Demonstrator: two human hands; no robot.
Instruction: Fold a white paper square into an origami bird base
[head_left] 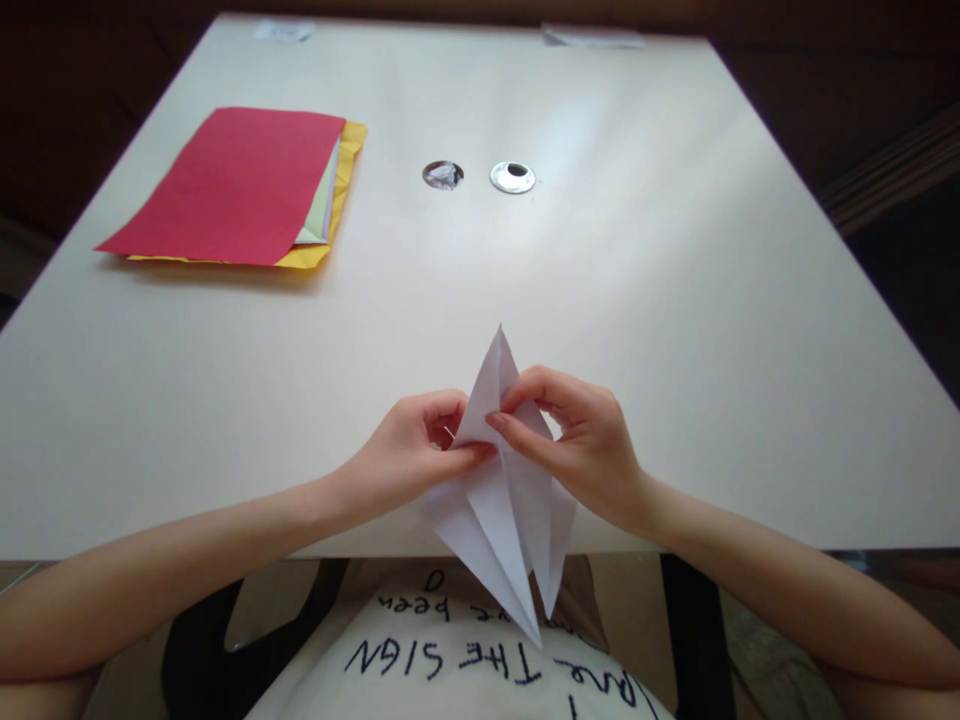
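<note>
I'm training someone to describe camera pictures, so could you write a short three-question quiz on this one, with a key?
1. What do the left hand and the right hand both hold?
2. True or false: the red sheet lies over the yellow paper.
3. In the picture, where is the red sheet relative to the silvery disc? A) right of it B) left of it C) on it

Key: 1. Folded white paper. 2. True. 3. B.

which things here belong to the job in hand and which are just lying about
In use:
- folded white paper
- left hand, pinching it
- right hand, also pinching it

Lying about, untouched:
- red sheet
- yellow paper beneath
- round silver cover
</note>
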